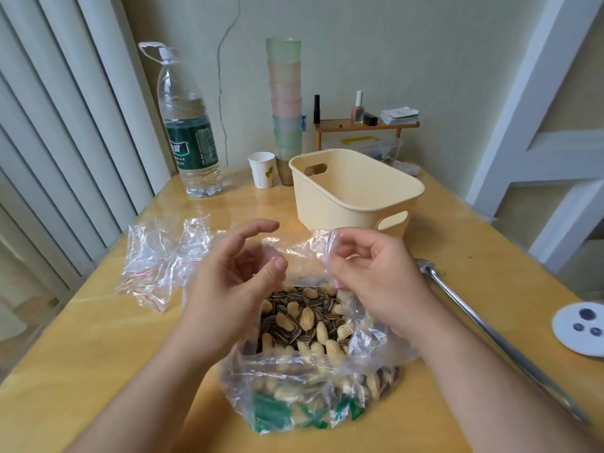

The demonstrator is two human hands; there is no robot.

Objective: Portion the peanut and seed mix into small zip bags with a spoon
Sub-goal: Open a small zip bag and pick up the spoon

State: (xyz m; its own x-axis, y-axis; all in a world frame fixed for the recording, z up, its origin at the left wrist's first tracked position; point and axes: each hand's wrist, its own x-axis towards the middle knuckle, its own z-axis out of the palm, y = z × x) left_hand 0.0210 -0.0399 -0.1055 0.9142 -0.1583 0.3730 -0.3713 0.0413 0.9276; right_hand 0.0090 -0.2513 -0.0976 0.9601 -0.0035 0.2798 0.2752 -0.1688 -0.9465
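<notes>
Both hands were raised over the open plastic bag of peanut and seed mix, which lay on the wooden table nearest the person, its mouth spread wide. Between the hands was a small clear zip bag: the right hand pinched its right edge between thumb and curled fingers, while the left hand had its thumb against the bag's left side, the fingers loosely curved above it. A pile of empty zip bags lay to the left, a metal spoon to the right, untouched. Behind stood a cream basket, a paper cup, stacked cups and a water bottle
</notes>
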